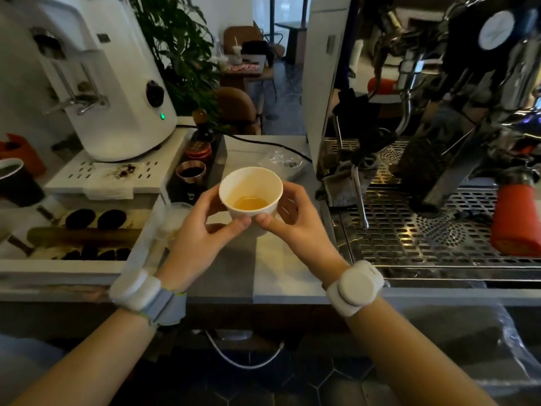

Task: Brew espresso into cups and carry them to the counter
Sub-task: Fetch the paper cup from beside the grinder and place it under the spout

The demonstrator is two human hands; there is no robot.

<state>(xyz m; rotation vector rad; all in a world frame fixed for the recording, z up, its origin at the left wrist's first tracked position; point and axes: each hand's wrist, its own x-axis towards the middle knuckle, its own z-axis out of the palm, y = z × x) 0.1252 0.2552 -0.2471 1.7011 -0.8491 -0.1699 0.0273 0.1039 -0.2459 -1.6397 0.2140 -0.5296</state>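
Cup [250, 197]: white paper, upright, with shallow amber liquid at its bottom, held above the bench [281, 259] by left hand [202, 230] and right hand [295, 218], fingers curled round it.

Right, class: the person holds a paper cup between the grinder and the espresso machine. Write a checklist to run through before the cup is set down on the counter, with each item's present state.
1. Left hand grips the cup: ok.
2. Right hand grips the cup from the other side: ok.
3. Cup upright, liquid level: ok.
4. Liquid well below the rim, unlikely to spill: ok.
5. Bare counter beneath the cup for setting down: ok.
6. Plastic cup at the left hand is close; whether it would be knocked: cannot tell.
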